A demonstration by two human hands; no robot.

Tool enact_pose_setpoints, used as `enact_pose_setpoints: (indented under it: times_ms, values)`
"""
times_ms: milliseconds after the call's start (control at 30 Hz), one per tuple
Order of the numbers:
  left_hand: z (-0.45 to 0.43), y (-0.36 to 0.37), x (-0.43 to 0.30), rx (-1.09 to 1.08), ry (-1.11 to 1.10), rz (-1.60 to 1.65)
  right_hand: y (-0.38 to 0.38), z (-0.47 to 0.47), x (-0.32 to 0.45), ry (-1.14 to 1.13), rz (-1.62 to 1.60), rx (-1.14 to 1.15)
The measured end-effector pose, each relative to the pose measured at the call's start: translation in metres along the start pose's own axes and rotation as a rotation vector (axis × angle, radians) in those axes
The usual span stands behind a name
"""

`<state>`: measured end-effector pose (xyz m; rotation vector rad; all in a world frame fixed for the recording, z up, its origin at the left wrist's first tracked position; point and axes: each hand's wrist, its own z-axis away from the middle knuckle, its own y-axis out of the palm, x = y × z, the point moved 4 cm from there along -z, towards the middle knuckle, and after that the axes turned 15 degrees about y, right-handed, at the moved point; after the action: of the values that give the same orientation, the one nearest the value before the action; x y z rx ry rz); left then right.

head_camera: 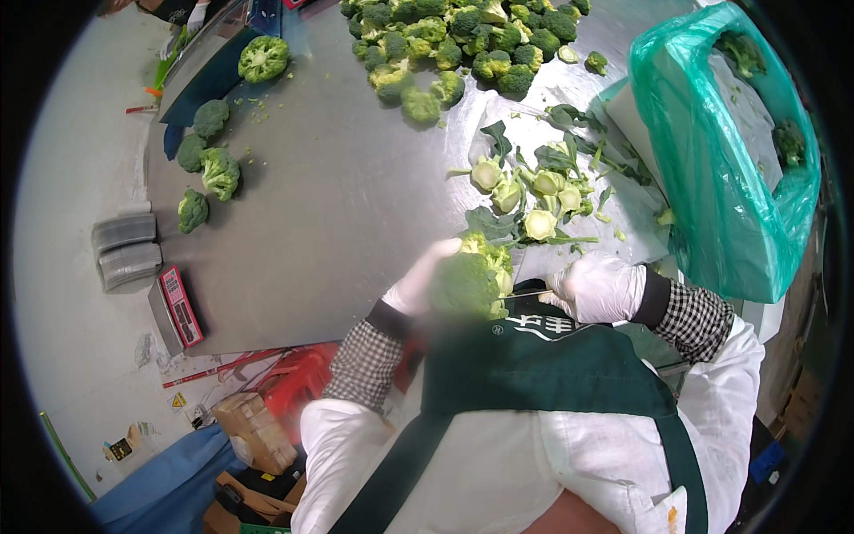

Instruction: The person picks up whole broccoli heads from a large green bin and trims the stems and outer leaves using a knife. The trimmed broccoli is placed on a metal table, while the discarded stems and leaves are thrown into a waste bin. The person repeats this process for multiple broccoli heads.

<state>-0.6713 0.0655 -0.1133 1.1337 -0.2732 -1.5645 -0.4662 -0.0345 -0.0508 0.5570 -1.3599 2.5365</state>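
My left hand (427, 270), in a white glove, holds a large broccoli head (467, 280) from its left side, close in front of my green apron. In my gloved right hand (594, 287) is a knife with a thin blade (527, 294), its edge at the right side of that head. Just beyond the hands lie several cut broccoli stalks (540, 225) with leaves. A big pile of broccoli florets (467, 40) covers the far part of the metal table (320, 200). Several loose heads (220, 173) rest at the table's left side.
A crate lined with a green plastic bag (720, 193) stands at the right, with broccoli pieces inside. A red-edged scale (179, 307) and stacked clear trays (127, 250) are at the left. A co-worker's gloved hand (197, 18) shows at the top left. Red plastic stools (300, 380) stand below the table edge.
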Motion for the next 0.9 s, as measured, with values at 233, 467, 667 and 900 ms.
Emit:
enact_pose_setpoints:
  times_ms: [233, 467, 667, 900]
  values:
    - [0.002, 0.011, 0.004, 0.136, -0.024, -0.026, -0.003, -0.002, 0.0, -0.063, 0.053, 0.096]
    - [0.009, -0.007, 0.02, 0.075, 0.004, -0.049, -0.006, 0.002, 0.005, -0.073, 0.114, 0.1]
    - [0.01, -0.019, 0.031, 0.02, -0.021, 0.066, 0.034, -0.011, -0.008, -0.075, -0.079, 0.114]
    - [0.01, -0.015, 0.031, 0.035, 0.051, 0.117, 0.066, -0.02, -0.011, -0.097, -0.384, 0.191]
